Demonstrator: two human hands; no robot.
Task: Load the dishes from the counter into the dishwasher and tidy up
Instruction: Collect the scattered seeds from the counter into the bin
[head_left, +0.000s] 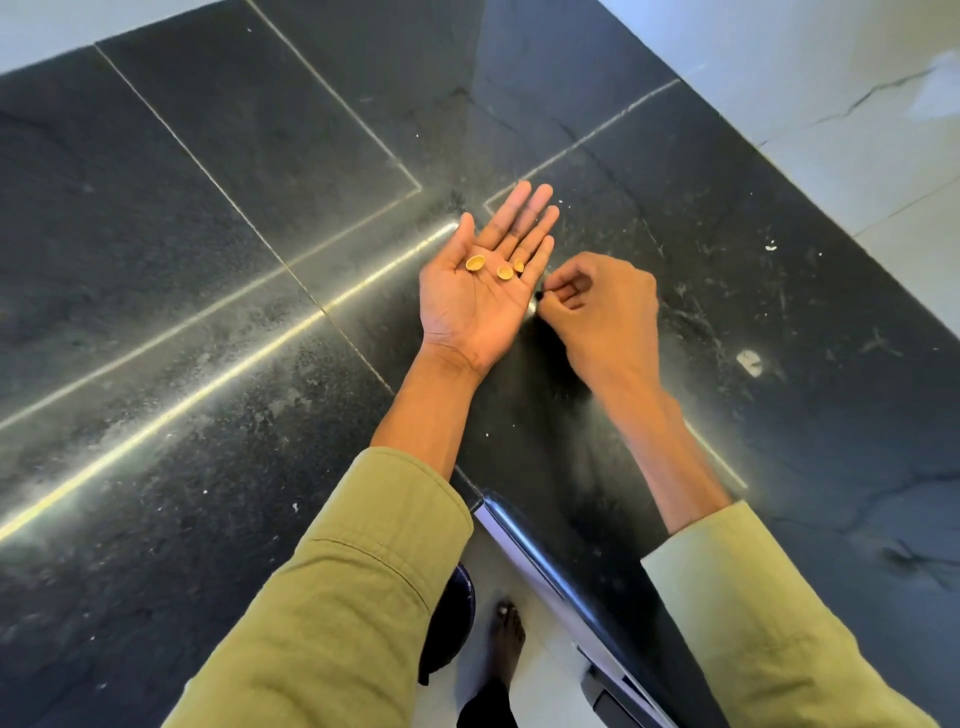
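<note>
Cupping shells (475, 263), left hand (480, 291)

Bench (208, 249): dark speckled stone slabs with pale seams. White scrap (749, 362) and small crumbs (770, 246) lie right of the seams.

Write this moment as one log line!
left hand: open, three shells on palm | right hand: pinching dark bit | counter: crumbs

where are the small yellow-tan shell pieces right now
In the head view, three small yellow-tan shell pieces lie on the open, upturned left hand, held over the dark stone counter.
</note>
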